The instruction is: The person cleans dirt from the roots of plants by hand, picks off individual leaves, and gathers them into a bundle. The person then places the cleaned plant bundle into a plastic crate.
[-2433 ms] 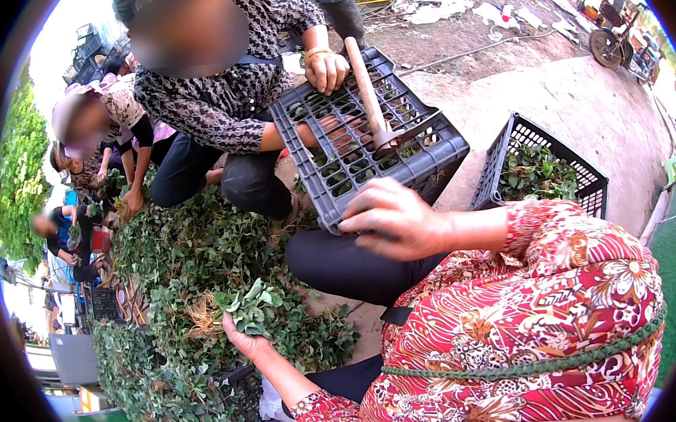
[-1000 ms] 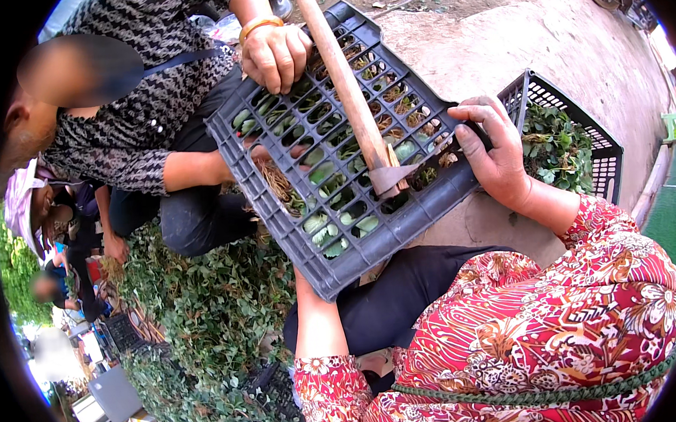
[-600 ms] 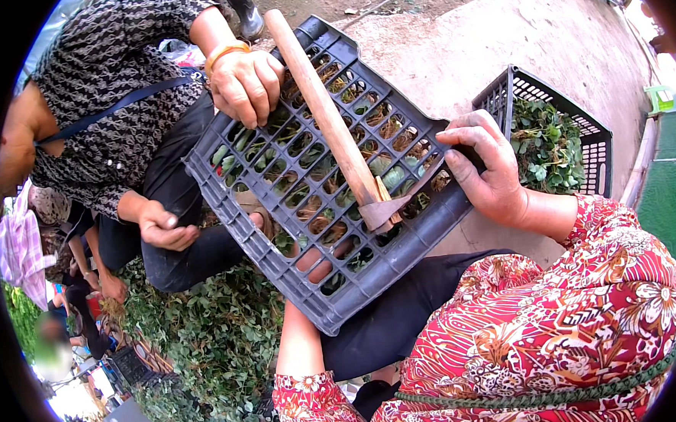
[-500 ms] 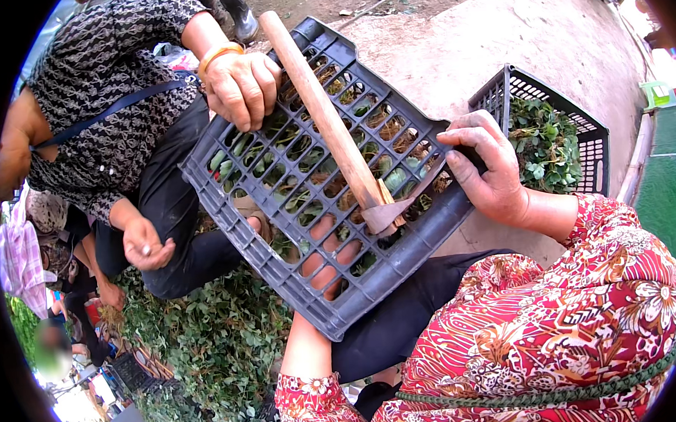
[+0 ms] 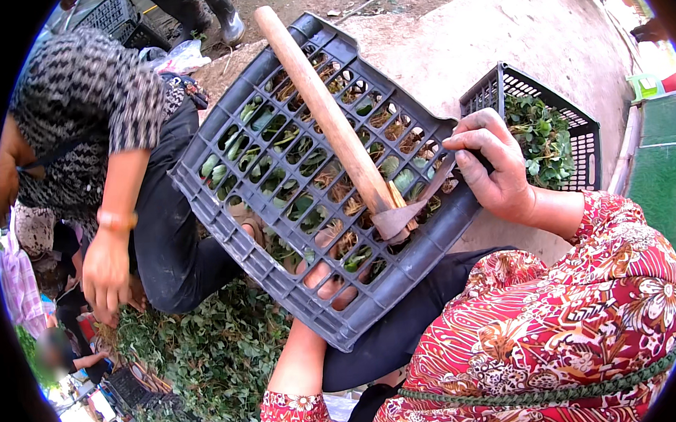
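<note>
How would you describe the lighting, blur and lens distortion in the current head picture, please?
In the head view, the pale ground is bright, nearly washed out; in the head view, the co-worker's patterned sleeve looks smeared, while the wooden-handled tool and black crate look fairly crisp; in the head view, a dark curved border cuts off the corners.

A black plastic crate [image 5: 403,284] sits crooked in the middle of the frame, its flat side full of long holes. On it lies a tool [image 5: 325,108] with a smooth wooden handle (the end pokes up toward the top left) and a dull metal head. Green leafy plants [image 5: 404,180] with stringy brown roots peek through the holes.
</note>
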`<state>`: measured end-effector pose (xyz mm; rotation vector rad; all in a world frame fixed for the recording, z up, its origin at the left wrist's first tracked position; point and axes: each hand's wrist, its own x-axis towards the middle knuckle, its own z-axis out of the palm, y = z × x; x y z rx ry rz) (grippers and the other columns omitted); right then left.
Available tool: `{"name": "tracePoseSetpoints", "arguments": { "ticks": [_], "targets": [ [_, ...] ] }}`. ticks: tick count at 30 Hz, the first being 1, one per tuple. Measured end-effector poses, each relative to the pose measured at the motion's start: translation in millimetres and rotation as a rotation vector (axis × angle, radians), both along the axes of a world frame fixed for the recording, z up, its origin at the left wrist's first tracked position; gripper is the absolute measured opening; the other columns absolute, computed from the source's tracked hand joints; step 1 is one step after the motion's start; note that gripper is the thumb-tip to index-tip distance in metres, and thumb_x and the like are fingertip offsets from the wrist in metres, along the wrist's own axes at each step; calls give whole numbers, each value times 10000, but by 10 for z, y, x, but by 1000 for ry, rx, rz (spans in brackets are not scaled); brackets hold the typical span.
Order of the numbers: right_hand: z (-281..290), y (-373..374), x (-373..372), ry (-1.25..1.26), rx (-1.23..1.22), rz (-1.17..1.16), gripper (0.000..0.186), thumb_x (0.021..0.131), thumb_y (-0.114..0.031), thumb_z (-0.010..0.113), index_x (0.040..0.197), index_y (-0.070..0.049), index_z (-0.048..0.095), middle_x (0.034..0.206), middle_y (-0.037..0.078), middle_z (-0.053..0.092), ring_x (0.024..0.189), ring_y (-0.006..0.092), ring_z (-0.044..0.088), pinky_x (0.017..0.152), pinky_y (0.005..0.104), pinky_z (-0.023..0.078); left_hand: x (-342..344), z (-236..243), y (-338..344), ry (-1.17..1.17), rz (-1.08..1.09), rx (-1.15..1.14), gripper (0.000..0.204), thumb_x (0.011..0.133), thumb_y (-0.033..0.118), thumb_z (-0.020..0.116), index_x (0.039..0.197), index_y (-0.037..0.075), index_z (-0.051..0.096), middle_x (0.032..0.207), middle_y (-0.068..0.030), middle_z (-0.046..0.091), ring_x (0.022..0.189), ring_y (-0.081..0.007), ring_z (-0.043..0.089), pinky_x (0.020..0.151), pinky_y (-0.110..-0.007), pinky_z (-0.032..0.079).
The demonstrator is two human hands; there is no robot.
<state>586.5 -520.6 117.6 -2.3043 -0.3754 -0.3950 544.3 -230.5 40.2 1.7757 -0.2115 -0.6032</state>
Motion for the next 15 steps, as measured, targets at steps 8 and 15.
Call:
{"name": "tracePoseSetpoints", "arguments": {
  "ticks": [8,15],
  "targets": [
    [-16,-49,25,22,-17,30,137,733,25,577,860,-19,609,810,110,520,719,250,508,647,340,421,70,-302,-280,146,49,-315,373,837,168,587,1169,24,499,1153,-158,529,1032,-311,534,854,-400,466],
    [-14,-76,34,48,-39,35,117,739,-5,595,849,-38,618,808,102,529,717,250,525,652,348,433,275,-644,-798,880,53,-1485,431,893,279,515,1262,78,419,1262,-156,462,1129,-313,479,892,-433,454]
  ]
}}
